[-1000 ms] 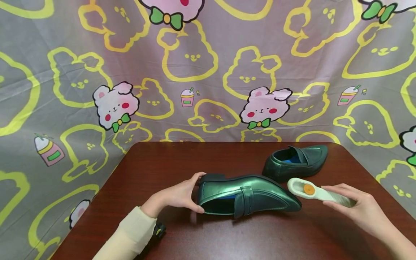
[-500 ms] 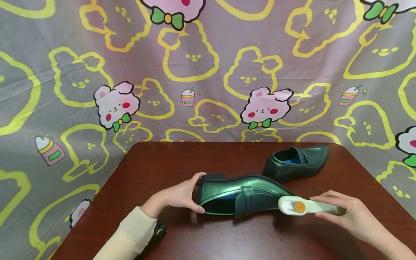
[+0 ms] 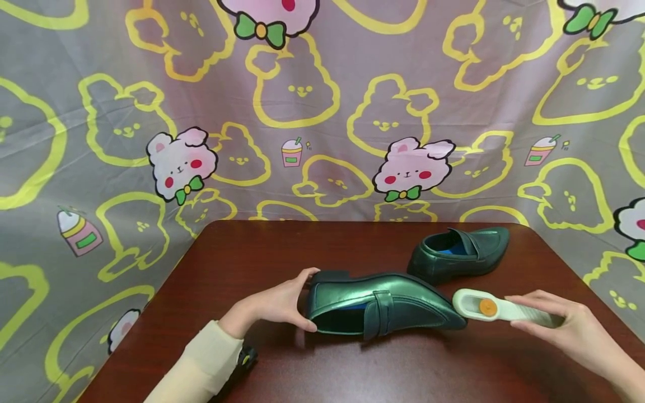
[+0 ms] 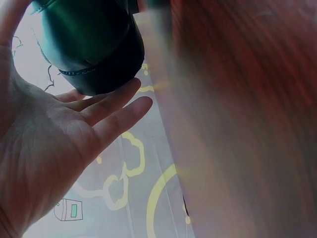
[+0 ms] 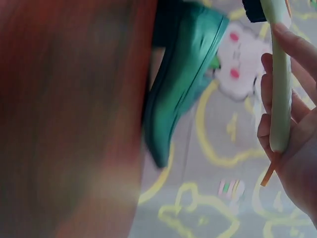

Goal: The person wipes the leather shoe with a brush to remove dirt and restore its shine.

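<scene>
A dark green metallic loafer (image 3: 360, 286) lies tilted on its side on the table, opening toward me and pointed toe to the right. My left hand (image 3: 279, 302) holds it at the heel, thumb by the opening and fingers by the heel block. In the left wrist view, fingers reach around the shoe's heel (image 4: 91, 44). My right hand (image 3: 571, 324) grips a pale green brush (image 3: 514, 310) with an orange button on its head. Dark bristles (image 5: 255, 11) show in the right wrist view. The brush head overlaps the toe's edge in the head view; I cannot tell whether they touch.
A second green loafer (image 3: 486, 249) stands upright behind, at the back right, toe pointing right. The dark red-brown table (image 3: 252, 246) ends at a patterned cartoon curtain (image 3: 322, 112). A small black device (image 3: 247, 358) shows at my left wrist.
The brush first came left and down over the loafer's toe, then went back right and slightly up. My left hand and both loafers stay in place.
</scene>
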`<state>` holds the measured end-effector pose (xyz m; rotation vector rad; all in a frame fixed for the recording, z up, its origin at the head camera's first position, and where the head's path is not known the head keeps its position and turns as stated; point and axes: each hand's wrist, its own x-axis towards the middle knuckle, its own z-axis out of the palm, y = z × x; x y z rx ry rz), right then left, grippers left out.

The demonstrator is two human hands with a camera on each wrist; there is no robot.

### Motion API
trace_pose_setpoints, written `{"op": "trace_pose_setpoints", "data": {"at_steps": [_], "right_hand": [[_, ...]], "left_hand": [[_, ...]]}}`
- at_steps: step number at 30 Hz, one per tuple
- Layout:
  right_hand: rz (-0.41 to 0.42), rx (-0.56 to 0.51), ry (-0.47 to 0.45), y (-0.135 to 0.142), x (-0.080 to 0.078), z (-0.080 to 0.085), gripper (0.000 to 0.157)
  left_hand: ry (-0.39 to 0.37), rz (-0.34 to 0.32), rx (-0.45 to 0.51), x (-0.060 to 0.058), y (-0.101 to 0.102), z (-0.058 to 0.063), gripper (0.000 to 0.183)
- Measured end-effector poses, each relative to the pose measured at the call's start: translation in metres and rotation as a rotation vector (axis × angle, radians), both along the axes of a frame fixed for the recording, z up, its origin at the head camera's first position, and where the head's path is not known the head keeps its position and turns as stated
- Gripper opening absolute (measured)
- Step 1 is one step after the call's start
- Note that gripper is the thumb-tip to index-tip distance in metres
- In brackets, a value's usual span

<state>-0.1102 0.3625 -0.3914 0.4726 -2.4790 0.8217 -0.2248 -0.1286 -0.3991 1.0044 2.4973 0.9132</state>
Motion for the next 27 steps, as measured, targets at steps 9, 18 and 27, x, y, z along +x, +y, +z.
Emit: {"op": "trace_pose_setpoints", "data": {"at_steps": [9,18,27], "right_hand": [[0.172,0.050,0.030,-0.034,-0.022,0.008,0.043],[0.039,0.020,0.109,-0.024,-0.042,0.010,0.045],[0.124,0.019,0.140,-0.044,-0.039,0.025,0.046]], "left_hand": [[-0.015,-0.009,0.019,0.000,-0.002,-0.003,0.105],[-0.042,-0.036,0.040,0.000,-0.003,-0.003,0.107],[-0.017,-0.047,0.044,0.002,-0.004,0.002,0.107]]}}
